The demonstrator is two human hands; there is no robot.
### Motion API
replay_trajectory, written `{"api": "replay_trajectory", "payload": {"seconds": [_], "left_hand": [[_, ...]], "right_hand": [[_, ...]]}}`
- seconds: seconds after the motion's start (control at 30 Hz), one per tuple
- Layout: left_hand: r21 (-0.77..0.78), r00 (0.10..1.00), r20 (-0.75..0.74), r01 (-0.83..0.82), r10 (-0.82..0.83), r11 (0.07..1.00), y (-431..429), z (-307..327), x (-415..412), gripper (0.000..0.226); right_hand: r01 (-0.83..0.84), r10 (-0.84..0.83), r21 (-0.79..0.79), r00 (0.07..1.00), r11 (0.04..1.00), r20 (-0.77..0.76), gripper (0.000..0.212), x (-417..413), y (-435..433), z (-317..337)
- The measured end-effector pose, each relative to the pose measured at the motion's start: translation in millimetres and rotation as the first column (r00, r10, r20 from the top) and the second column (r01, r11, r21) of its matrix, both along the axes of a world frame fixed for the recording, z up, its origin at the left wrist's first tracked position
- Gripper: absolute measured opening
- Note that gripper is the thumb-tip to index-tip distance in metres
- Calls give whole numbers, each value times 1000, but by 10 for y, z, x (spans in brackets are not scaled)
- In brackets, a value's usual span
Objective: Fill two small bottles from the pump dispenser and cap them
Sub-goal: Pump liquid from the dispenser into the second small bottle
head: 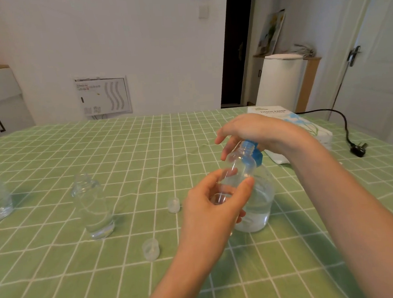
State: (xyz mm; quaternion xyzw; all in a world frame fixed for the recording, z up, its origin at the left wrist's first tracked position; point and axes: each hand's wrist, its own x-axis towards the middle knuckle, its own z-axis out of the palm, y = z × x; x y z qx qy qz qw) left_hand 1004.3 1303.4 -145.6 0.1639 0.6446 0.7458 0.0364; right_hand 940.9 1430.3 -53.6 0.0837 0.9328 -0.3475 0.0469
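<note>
We see only two hands and forearms of the person. We log the left hand (215,203): slim fingers, thumbnail looks short, fingertips slightly motion-blurred. The left forearm (177,279) is bare skin right down to the bottom edge of the frame, slender and smooth. We log the right hand (255,130): smooth back, wrist bone showing, fingers partly hidden. The right forearm (350,207) is bare as far as the lower right corner, widening toward the elbow. Finer skin detail is too soft for us to tell.
</note>
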Motion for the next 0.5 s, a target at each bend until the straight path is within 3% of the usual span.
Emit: {"api": "replay_trajectory", "payload": {"seconds": [0.17,0.5], "left_hand": [[1,1000,2,-7,7,1000,7,11,5,27],[-22,1000,-27,6,-7,1000,-17,63,2,23]], "right_hand": [[-27,23,-117,999,993,-33,25,5,33,-53],[-13,10,-64,999,998,-43,25,34,4,-49]]}}
